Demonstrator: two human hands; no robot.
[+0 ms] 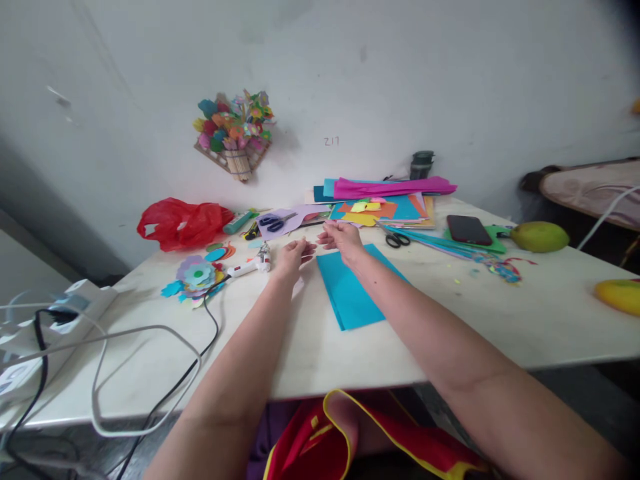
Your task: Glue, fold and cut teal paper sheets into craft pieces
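My left hand [295, 257] hovers over the table between the white glue gun [249, 267] and the blue paper [350, 297]. Its thumb and fingertips are drawn together; whatever is between them is too small to make out. My right hand [343, 241] is just across from it, above the far left part of the blue paper. There the thumb and forefinger pinch while the other fingers curl loosely, and I cannot see what they hold. The blue sheet lies flat, partly covered by my right forearm. A small gap separates the two hands.
Paper flowers [196, 275] lie left, near a red plastic bag [180, 223]. Blue-handled scissors [273, 222] and black scissors [397, 239] lie farther back. A phone [469, 230], a mango [540, 237] and stacked coloured paper [395, 188] are beyond. Cables trail from the power strip [55, 333].
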